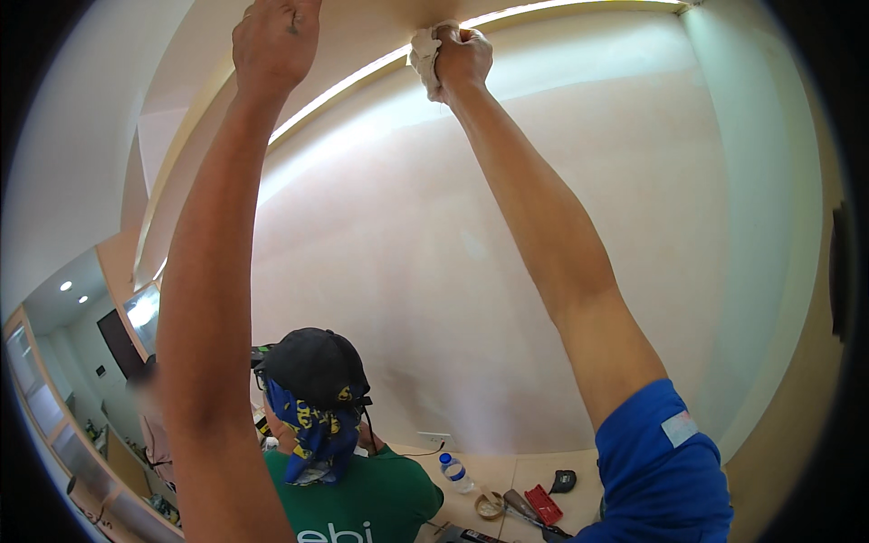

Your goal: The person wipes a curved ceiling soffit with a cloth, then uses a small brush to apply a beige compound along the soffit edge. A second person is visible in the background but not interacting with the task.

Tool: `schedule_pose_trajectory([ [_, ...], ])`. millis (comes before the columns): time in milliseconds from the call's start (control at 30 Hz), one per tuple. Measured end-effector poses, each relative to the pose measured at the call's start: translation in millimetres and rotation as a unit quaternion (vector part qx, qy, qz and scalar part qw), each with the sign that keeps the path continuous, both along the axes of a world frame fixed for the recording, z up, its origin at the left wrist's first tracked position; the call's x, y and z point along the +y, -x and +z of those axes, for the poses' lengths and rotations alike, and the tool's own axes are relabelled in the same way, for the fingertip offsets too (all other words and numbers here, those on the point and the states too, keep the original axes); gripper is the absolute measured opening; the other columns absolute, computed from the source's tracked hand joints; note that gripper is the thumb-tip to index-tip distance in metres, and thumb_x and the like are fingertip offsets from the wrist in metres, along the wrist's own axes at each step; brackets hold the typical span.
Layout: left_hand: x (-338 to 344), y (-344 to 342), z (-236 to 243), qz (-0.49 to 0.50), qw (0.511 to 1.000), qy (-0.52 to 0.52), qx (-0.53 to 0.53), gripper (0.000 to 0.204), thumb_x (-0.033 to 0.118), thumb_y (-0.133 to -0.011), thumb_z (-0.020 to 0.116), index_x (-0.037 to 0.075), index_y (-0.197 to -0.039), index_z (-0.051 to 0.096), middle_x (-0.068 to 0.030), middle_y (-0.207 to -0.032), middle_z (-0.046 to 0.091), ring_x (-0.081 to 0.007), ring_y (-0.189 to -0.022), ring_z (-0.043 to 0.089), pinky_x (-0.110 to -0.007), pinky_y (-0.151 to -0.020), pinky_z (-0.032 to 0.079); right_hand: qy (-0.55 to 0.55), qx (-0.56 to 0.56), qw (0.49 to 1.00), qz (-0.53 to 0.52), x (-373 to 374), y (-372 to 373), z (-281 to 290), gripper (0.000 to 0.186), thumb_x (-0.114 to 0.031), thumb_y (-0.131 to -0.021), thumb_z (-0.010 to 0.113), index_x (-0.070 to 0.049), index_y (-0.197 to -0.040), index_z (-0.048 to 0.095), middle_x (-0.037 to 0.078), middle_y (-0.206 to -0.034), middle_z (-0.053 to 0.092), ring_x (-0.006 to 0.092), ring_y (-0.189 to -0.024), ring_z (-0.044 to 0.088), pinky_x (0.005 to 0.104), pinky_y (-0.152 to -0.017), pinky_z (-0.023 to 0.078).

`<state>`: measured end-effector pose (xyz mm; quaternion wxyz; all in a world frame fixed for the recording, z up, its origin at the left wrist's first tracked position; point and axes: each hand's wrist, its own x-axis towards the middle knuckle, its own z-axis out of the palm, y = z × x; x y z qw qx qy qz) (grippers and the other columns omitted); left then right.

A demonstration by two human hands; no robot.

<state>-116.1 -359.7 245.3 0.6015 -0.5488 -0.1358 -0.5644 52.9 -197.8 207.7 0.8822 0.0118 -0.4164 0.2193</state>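
Observation:
Both my arms are raised toward a wooden ceiling panel. My right hand is closed around a crumpled off-white cloth. The cloth lies against the panel's edge, beside a bright strip of light that runs along the top of the wall. To the left, my left hand is lifted up to the upper edge of the picture. Its back faces me with a dark smudge on it, and its fingers are mostly cut off, so their pose and anything in them stay hidden.
Below, a person in a black cap and green shirt faces the pale wall. On the wooden surface lie a water bottle, tape roll, red tool and black tape measure. Glass-fronted shelving stands far left.

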Motion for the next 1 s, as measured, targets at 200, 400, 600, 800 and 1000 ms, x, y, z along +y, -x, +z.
schedule_pose_trajectory([
  [200,-37.7,12.9,-5.2,0.007,0.999,0.052,-0.003,0.055,0.048,-0.113,0.041,-0.002,-0.117,0.065,-0.0277,-0.106,0.069,-0.0434,-0.104,0.066,-0.053,-0.091,0.05,-0.065,0.028,0.99,-0.12,-54.8,31.8,-8.2,0.029,-0.025,-0.097,0.067,0.004,-0.103,0.068,0.017,-0.095,0.075,0.0291,-0.089,0.073,0.0414,-0.079,0.057],
  [400,-76.1,18.7,2.6,0.002,0.999,0.039,-0.002,0.053,0.047,-0.113,0.042,-0.001,-0.112,0.064,-0.0277,-0.104,0.069,-0.046,-0.102,0.065,-0.055,-0.091,0.049,0.013,-0.008,0.997,0.07,-72.7,32.9,7.0,0.024,-0.022,-0.102,0.065,0.002,-0.103,0.068,0.016,-0.093,0.075,0.024,-0.085,0.073,0.0387,-0.075,0.058],
  [600,-98.3,-3.9,16.8,-0.003,0.999,0.015,0.043,0.049,0.044,-0.112,0.045,-0.001,-0.109,0.064,-0.0286,-0.102,0.067,-0.0494,-0.097,0.064,-0.054,-0.087,0.049,-0.119,0.011,0.981,-0.155,-119.8,22.1,7.1,0.029,-0.025,-0.097,0.069,0.001,-0.109,0.069,0.015,-0.095,0.075,0.0252,-0.083,0.071,0.0396,-0.077,0.057],
  [800,-134.8,-43.3,31.8,0.016,0.998,0.065,0.015,0.048,0.042,-0.112,0.044,-0.001,-0.115,0.065,-0.0285,-0.11,0.067,-0.0485,-0.104,0.064,-0.053,-0.091,0.049,-0.213,-0.383,0.88,-0.18,-219.6,-21.6,-49.4,0.033,-0.033,-0.094,0.073,-0.006,-0.112,0.071,0.015,-0.102,0.076,0.033,-0.095,0.07,0.0414,-0.086,0.054],
  [1000,-117.4,-20.7,50.7,0.046,0.999,-0.003,0.027,0.06,0.049,-0.113,0.039,0.0,-0.139,0.062,-0.0253,-0.128,0.064,-0.0453,-0.114,0.063,-0.051,-0.1,0.05,-0.206,-0.461,0.78,-0.371,-176.6,-93.9,-95.0,0.035,-0.033,-0.1,0.067,-0.005,-0.118,0.073,0.016,-0.115,0.07,0.0353,-0.105,0.069,0.0447,-0.093,0.054],
])
